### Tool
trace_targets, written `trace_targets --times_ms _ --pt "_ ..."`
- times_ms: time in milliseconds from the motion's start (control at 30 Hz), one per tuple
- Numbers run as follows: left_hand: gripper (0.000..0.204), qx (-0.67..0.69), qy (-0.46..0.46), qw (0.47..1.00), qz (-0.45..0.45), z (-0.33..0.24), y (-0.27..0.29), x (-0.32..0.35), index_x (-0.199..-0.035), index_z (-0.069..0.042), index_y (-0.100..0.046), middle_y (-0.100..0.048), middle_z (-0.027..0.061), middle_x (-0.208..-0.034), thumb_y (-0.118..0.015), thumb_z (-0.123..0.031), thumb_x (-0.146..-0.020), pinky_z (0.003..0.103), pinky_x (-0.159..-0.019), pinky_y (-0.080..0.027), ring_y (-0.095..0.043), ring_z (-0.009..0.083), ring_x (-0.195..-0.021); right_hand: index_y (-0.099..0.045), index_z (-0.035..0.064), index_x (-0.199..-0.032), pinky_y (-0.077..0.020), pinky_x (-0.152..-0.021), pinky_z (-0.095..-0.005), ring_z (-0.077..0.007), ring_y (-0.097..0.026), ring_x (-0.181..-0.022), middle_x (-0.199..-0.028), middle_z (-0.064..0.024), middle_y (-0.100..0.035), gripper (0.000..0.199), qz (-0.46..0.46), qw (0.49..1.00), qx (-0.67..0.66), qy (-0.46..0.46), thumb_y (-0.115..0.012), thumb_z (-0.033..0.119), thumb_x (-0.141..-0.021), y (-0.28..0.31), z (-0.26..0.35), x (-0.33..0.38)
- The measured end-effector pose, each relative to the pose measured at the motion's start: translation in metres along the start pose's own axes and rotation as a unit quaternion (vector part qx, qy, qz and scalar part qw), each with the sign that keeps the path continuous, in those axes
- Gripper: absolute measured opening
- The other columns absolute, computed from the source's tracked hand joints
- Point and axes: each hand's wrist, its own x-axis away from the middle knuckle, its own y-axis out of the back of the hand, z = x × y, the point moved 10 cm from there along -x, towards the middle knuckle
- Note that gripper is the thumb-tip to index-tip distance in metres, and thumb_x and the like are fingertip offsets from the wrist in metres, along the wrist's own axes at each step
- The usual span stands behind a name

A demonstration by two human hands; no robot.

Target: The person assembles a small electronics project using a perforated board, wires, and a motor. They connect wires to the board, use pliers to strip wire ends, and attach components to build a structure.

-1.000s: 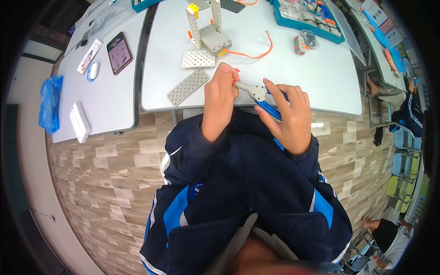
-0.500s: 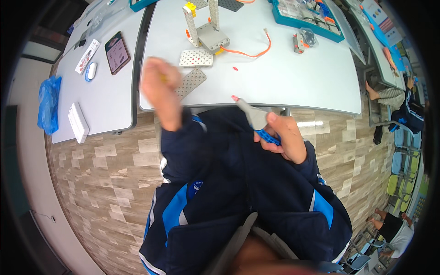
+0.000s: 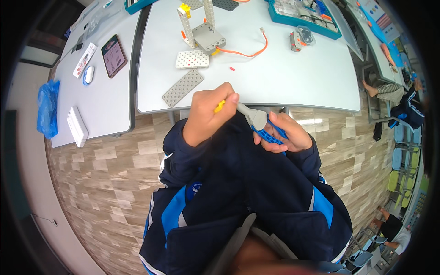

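My right hand [image 3: 293,130] holds a pair of grey plastic pliers [image 3: 255,116] by their blue handles, which are spread apart. Their nose points up and left, toward my left hand [image 3: 208,110]. That hand is closed in a pinch round a small yellow plastic piece [image 3: 220,106]. The fingertips of my left hand meet the tip of the pliers and hide it. Both hands are above my lap, just off the table's front edge. On the table [image 3: 293,82] nearby lie a red peg [image 3: 232,68], a grey perforated plate [image 3: 182,88] and a white perforated plate [image 3: 192,59].
A grey block build [image 3: 208,37] with two uprights and an orange cable [image 3: 247,55] stands at the back. Further right are a small grey-and-orange block [image 3: 295,42] and a teal parts box [image 3: 305,25]. On the left table lies a phone [image 3: 113,56].
My left hand has swung right and down from over the table to the pliers' tip, carrying the yellow piece. The handles have spread wider. The red peg at the tip is now hidden.
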Motion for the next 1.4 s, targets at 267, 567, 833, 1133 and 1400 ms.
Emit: trace_targets --times_ms 267,567,833,1133,1400 --pt "0.025 -0.019 0.077 0.996 -0.036 0.036 -0.012 -0.009 -0.085 -0.002 -0.055 -0.045 0.0132 -0.062 -0.062 -0.02 -0.102 0.035 -0.052 -0.036 -0.04 0.0271 -0.053 -0.069 -0.0068 -0.111 -0.039 -0.056 -0.0227 -0.006 -0.046 -0.055 -0.069 -0.0038 -0.058 0.051 -0.221 0.925 0.299 0.08 -0.044 0.038 -0.11 0.034 0.028 0.02" --pt "0.024 -0.025 0.131 0.98 -0.151 0.044 0.02 -0.006 -0.083 -0.003 -0.056 -0.046 0.0125 -0.061 -0.061 -0.017 -0.102 0.033 -0.052 -0.035 -0.038 0.023 -0.053 -0.068 0.0167 -0.136 -0.042 -0.09 -0.0406 -0.0298 -0.053 -0.103 -0.115 -0.0116 -0.061 0.054 -0.351 0.527 0.709 0.312 -0.077 0.025 -0.084 0.011 0.092 0.048" --pt "0.017 -0.331 0.021 0.933 -0.14 0.033 0.013 -0.014 -0.09 -0.008 -0.061 -0.06 0.013 -0.067 -0.071 -0.02 -0.096 0.041 -0.055 -0.044 -0.059 0.0321 -0.061 -0.07 0.0237 -0.135 -0.0456 -0.092 -0.0411 -0.03 -0.056 -0.104 -0.119 -0.0144 -0.062 0.047 -0.462 0.431 0.718 0.292 -0.077 0.028 -0.089 0.076 0.094 0.065" --pt "0.015 -0.403 -0.009 0.909 -0.104 0.053 -0.017 -0.025 -0.092 -0.007 -0.059 -0.056 0.0106 -0.075 -0.072 -0.014 -0.091 0.044 -0.06 -0.046 -0.061 0.0302 -0.073 -0.07 0.0227 -0.135 -0.0439 -0.094 -0.0426 -0.0302 -0.055 -0.109 -0.122 -0.0117 -0.061 0.048 -0.496 0.406 0.715 0.28 -0.077 0.031 -0.089 0.09 0.091 0.066" --pt "0.014 -0.354 0.011 0.93 -0.095 0.054 -0.016 -0.024 -0.099 -0.005 -0.063 -0.058 0.013 -0.082 -0.072 -0.013 -0.091 0.045 -0.07 -0.048 -0.06 0.0322 -0.081 -0.073 0.0128 -0.123 -0.0455 -0.097 -0.0437 -0.0309 -0.057 -0.116 -0.122 -0.008 -0.064 0.039 -0.473 0.345 0.748 0.314 -0.079 0.02 -0.085 0.044 0.11 0.053"
